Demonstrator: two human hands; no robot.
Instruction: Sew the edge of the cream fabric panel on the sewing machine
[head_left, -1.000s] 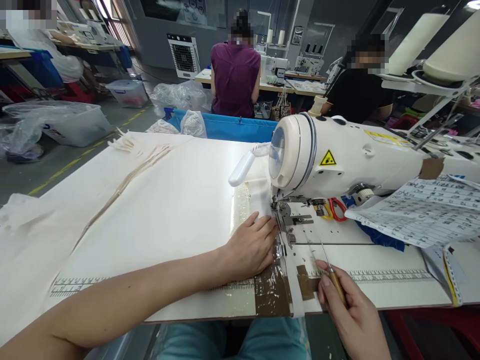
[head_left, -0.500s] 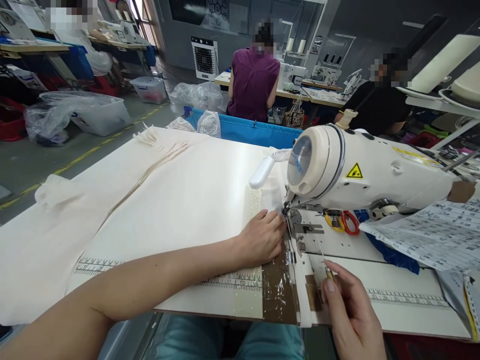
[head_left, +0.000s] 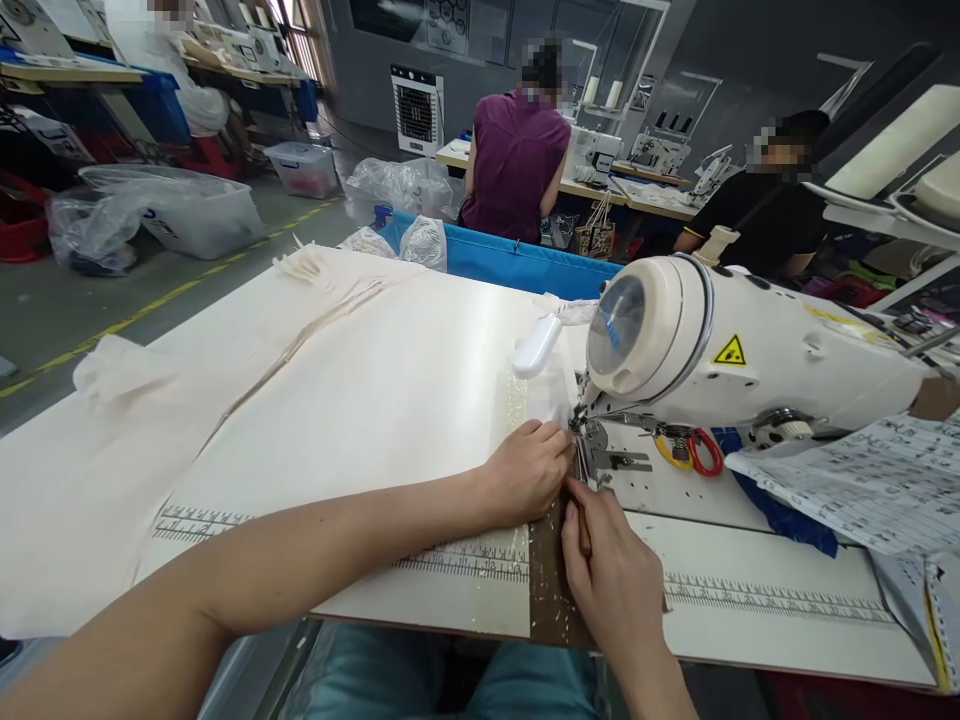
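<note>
Beside the needle area of a white sewing machine point(head_left: 667, 330), my left hand point(head_left: 529, 470) rests on the table with its fingers curled together. What lies under those fingers is hidden. My right hand point(head_left: 615, 565) is closed around an awl with a wooden handle point(head_left: 583, 530). Its fingertips are close by my left hand, and the awl's tip is hard to make out near the metal plate point(head_left: 619, 460). Behind my left hand, pale fabric point(head_left: 547, 395) lies by the presser foot.
Red and yellow-handled scissors point(head_left: 703, 452) lie behind the plate, near printed sheets point(head_left: 840, 480). Cream fabric point(head_left: 150, 470) spreads over the left of the table point(head_left: 390, 400), which carries printed rulers. A blue cloth bin point(head_left: 525, 262) hangs behind; co-workers sit beyond.
My right hand has moved left and forward with the awl, from the table's front right to beside my left hand. The left hand has stayed in nearly the same place.
</note>
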